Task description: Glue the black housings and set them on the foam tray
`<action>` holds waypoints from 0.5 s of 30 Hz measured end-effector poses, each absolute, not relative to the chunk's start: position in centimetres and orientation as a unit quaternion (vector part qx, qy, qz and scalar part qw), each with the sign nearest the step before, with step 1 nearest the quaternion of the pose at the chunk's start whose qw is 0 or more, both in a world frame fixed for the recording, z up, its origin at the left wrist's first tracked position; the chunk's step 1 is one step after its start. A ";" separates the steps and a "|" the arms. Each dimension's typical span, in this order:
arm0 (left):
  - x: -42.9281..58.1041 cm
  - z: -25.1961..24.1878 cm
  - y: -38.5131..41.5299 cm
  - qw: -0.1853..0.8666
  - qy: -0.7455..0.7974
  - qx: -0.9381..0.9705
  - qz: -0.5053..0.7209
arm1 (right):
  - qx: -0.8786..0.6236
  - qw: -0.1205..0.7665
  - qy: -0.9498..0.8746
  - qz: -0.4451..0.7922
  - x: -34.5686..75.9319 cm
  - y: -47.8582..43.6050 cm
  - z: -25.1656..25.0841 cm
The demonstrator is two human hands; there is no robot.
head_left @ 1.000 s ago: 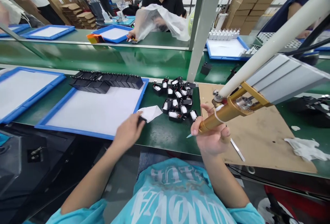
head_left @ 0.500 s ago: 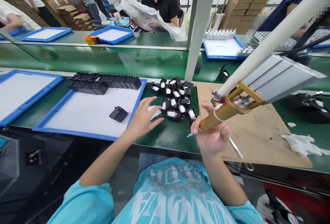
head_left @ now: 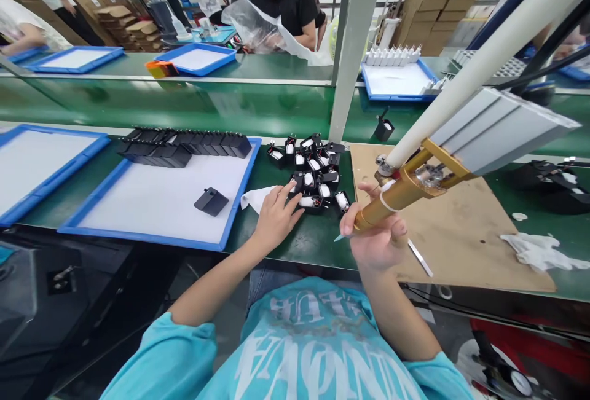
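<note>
Left hand: fingers loosely spread at the near edge of a heap of black housings with white inserts; cannot tell whether the fingertips touch one. Heap sits on the green tabletop, between the blue-rimmed tray and the cardboard sheet. White cloth lies just beside the left hand. Right hand: fingers wrapped around a gold cylindrical tool, tilted, pale-blue tip down. Tray bears stacked black boxes along its far side; one black box lies apart.
</note>
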State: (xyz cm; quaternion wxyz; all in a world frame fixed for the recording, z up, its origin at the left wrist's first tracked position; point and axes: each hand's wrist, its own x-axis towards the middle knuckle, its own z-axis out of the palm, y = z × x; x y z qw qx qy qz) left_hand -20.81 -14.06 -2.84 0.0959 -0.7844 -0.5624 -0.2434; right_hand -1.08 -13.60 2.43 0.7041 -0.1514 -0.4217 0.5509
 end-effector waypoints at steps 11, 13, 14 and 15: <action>-18.7 -3.9 -16.1 -0.245 -0.608 -0.675 -0.338 | -0.139 0.700 -0.425 0.557 -2.3 -13.3 2.8; -18.5 -3.9 -16.6 -0.258 -0.617 -0.665 -0.333 | -0.140 0.702 -0.423 0.556 -2.5 -13.2 2.9; -18.6 -3.8 -17.0 -0.261 -0.620 -0.663 -0.328 | -0.139 0.701 -0.422 0.557 -2.6 -13.2 2.9; -18.8 -3.6 -17.4 -0.271 -0.617 -0.667 -0.318 | -0.137 0.700 -0.422 0.559 -2.7 -13.1 3.0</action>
